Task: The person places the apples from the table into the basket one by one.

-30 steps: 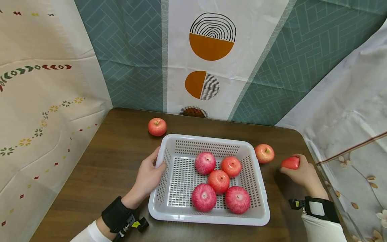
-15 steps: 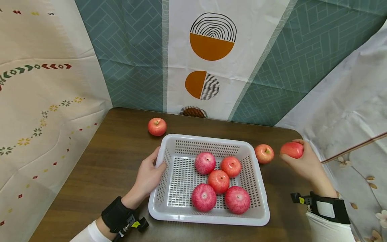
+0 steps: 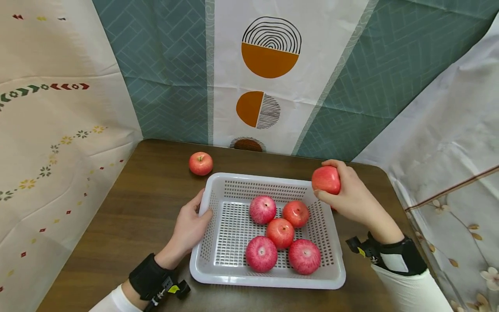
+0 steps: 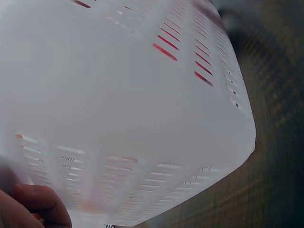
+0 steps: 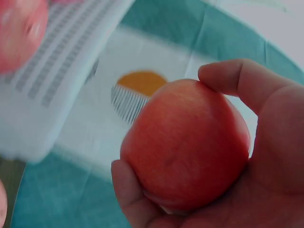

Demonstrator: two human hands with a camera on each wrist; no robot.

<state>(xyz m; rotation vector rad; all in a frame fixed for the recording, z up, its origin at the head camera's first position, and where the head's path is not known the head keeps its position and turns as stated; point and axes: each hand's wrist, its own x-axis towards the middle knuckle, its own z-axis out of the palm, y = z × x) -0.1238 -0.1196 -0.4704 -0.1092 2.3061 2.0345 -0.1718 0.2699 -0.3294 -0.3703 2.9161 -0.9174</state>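
My left hand [image 3: 191,227] grips the left rim of a white perforated plastic basket [image 3: 269,282], thumb inside and fingers outside. In the left wrist view the basket's outer wall [image 4: 109,90] fills most of the picture, with the fingers [image 4: 40,202] at the lower left corner. Red apples lie in the basket, among them a striped dark-pink apple [image 3: 261,254] and a smooth apple [image 3: 280,233]. My right hand [image 3: 352,197] holds a red apple [image 3: 326,180] over the basket's back right corner. The right wrist view shows this apple [image 5: 187,145] between thumb and fingers.
Behind the basket's left back corner, another apple [image 3: 200,164] stands on the brown wooden table [image 3: 128,216]. One more apple beside the basket's right side is almost wholly hidden by my right hand. Patterned cloth [image 3: 167,78] hangs along the table's back and sides.
My right hand has lifted the apple from the table's right side and carried it left to the basket's back right corner. The left hand and basket have stayed put.
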